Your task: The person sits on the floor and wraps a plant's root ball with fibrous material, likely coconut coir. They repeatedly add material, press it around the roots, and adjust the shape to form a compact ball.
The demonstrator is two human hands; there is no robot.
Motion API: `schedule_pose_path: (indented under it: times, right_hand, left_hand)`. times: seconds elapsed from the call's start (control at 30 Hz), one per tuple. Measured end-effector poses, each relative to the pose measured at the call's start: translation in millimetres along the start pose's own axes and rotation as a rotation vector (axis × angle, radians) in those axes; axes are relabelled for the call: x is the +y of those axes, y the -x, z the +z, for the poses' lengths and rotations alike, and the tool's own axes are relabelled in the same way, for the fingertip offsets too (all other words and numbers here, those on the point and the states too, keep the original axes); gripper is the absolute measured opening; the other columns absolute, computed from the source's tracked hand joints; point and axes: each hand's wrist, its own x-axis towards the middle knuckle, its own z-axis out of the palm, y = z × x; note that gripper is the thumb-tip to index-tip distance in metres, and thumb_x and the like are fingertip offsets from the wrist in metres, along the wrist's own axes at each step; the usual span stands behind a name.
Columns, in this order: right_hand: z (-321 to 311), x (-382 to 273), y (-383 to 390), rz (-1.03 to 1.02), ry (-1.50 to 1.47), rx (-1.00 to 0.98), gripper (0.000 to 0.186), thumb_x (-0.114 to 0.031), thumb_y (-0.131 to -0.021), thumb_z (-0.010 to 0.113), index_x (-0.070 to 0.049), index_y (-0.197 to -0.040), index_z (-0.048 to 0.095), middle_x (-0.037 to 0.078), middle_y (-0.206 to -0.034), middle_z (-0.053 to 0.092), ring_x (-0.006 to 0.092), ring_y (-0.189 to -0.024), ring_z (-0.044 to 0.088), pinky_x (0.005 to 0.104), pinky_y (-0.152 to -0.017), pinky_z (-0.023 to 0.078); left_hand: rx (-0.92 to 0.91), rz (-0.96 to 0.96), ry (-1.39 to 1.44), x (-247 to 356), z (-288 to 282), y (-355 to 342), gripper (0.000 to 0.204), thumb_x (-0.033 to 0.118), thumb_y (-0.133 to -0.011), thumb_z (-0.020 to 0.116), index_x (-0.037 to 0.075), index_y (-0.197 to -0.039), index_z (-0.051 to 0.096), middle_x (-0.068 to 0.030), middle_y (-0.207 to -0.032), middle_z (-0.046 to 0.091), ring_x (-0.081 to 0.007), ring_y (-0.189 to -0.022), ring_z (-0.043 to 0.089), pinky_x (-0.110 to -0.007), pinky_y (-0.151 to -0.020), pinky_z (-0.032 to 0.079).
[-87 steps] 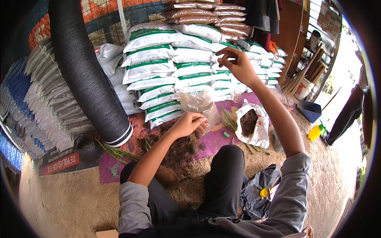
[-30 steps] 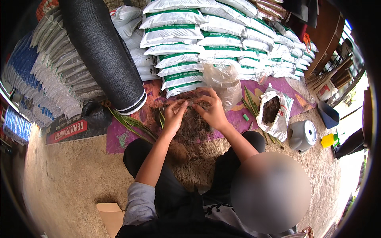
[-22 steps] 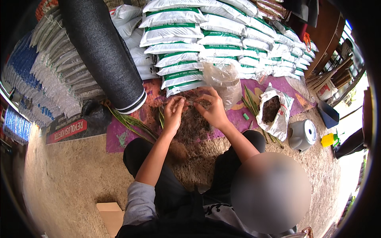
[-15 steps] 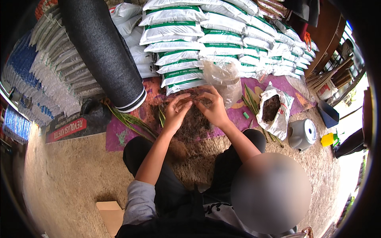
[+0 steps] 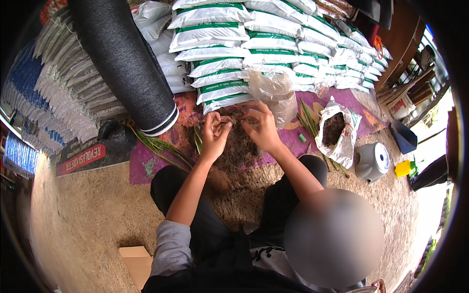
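Over a loose pile of dark brown fibre [image 5: 239,154], my two hands work close together. My left hand [image 5: 216,133] has its fingers curled in toward the thumb. Facing it, my right hand [image 5: 261,126] bends its thumb and fingers into a pinch. Something thin and brownish seems to lie between the fingertips, too small to name. A long green leaf [image 5: 198,141] stands by my left wrist. Beyond my right hand rests a crumpled translucent plastic bag [image 5: 277,97]. A brown fibrous clump [image 5: 217,181] lies between my knees.
Stacked white-and-green sacks [image 5: 222,63] rise ahead. A black mesh roll [image 5: 122,63] leans at left, above yellow-edged leaves [image 5: 159,146]. At right are more leaves [image 5: 308,119], a small green cylinder [image 5: 302,138], an open white sack [image 5: 349,129] of dark material and a grey stool [image 5: 372,163].
My left hand's fingers have curled in more, and its palm has turned upward. My right hand has shifted slightly, still pinched. The pile and surrounding things stay put.
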Motion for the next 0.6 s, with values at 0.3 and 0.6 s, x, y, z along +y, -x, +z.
schedule_pose_path:
  times: [0.3, 0.6]
  right_hand:
    - [-39.7, 28.1, -16.8, 0.278, 0.370, 0.045, 0.011, -0.010, -0.068, 0.063, -0.002, -0.077, 0.064, 0.011, -0.102, 0.060, 0.0272, -0.096, 0.057, 0.0417, -0.087, 0.042]
    - [-78.8, 52.3, -10.6, 0.369, 0.432, -0.008, 0.032, -0.016, -0.075, 0.066, -0.003, -0.103, 0.062, 0.019, -0.125, 0.049, 0.0331, -0.115, 0.048, 0.0541, -0.100, 0.030]
  left_hand:
    - [0.169, -0.014, 0.052, 16.7, -15.9, -5.4, 0.024, 0.000, -0.085, 0.058, 0.010, -0.090, 0.037, -0.0066, -0.090, 0.059, -0.0117, -0.083, 0.057, -0.029, -0.079, 0.049]
    - [0.151, 0.002, 0.012, 18.5, -6.0, -4.3, 0.027, -0.002, -0.084, 0.060, 0.008, -0.095, 0.037, -0.0074, -0.090, 0.060, -0.0107, -0.083, 0.058, -0.024, -0.078, 0.046]
